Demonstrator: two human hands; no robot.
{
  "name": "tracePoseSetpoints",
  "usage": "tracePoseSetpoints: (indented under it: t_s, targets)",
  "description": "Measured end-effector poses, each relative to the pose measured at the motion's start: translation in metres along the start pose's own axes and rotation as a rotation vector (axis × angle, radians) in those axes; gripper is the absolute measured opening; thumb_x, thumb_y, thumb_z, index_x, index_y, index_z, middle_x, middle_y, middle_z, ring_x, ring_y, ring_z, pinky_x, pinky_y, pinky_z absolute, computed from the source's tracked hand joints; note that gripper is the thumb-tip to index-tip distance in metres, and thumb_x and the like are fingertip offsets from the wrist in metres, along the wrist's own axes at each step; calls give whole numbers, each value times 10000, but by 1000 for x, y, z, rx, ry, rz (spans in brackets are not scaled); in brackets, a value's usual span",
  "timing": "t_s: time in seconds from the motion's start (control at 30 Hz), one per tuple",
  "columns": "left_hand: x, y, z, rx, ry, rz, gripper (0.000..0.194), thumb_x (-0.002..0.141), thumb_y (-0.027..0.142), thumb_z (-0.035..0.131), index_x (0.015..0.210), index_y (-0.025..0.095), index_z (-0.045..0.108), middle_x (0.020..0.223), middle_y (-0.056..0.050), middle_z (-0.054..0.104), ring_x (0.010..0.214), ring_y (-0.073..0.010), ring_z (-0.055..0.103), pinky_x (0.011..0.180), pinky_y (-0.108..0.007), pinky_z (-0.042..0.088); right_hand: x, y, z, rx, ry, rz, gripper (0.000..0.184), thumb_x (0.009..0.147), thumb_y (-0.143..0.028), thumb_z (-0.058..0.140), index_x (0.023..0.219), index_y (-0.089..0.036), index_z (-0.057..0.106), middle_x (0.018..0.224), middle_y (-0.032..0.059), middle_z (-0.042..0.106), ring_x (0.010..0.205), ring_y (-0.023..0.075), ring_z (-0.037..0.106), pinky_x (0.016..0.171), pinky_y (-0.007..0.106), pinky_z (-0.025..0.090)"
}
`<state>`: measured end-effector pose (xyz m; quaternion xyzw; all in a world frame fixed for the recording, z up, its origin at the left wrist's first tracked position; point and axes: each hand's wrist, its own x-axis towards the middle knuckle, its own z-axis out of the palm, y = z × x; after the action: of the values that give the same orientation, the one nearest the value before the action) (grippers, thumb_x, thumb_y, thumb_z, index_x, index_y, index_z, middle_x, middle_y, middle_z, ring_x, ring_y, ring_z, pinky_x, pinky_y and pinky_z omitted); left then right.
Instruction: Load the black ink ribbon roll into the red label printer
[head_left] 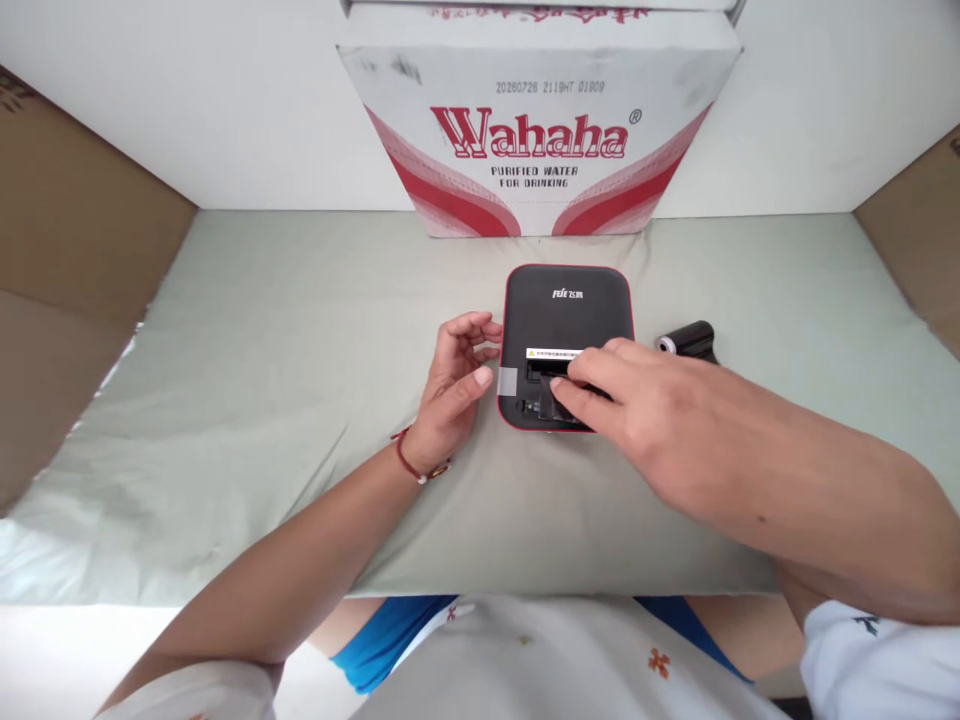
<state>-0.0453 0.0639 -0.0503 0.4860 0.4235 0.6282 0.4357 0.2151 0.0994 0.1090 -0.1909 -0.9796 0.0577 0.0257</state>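
A flat black device [566, 320] with rounded corners, a red rim and a white logo lies on the cloth, its recessed slot facing up. My right hand [645, 405] reaches over its lower right part. Thumb and fingertips pinch a dark, glossy flat piece [549, 398] at the recess; the hand hides the rest of it. At the device's left edge is my left hand [459, 375], palm turned inward, thumb and fingers apart and holding nothing. Beside its thumb, a clear tape strip [508, 381] sticks to the device.
Right of the device lies a black cylinder [688, 340] with a silvery end, partly behind my right hand. A white and red water carton [536, 130] stands at the back. Brown cardboard [82, 250] borders the left side, and more cardboard [915, 230] the right.
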Motion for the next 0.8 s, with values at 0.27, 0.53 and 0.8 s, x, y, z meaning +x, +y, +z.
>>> tracePoseSetpoints:
  t_s: [0.27,0.53,0.8]
  targets:
    - [5,4,7,-95,-113,-64,828,832,664,919,1558,422,601,1690,-44,571,1652,-358,476,1368,-580,425,-9,-18,4,-61,21,-104,397,827,27,533,1058,-146,806,1076,167,733,882,269,627,640,384,512]
    - [5,1,9,-90,-136,-115,963,870,620,918,1687,495,423,1896,-12,372,1797,-335,309,1448,-583,365,-2,-28,2,-89,53,-146,231,807,-82,583,831,-167,796,981,190,694,895,292,564,679,393,530]
    - [10,-14,6,-177,-216,-51,949,888,603,921,1683,460,424,1896,-25,361,1820,-353,235,1511,-623,182,-6,-11,2,-13,24,-99,296,955,-70,574,1107,-136,819,1094,173,745,926,283,630,713,396,514]
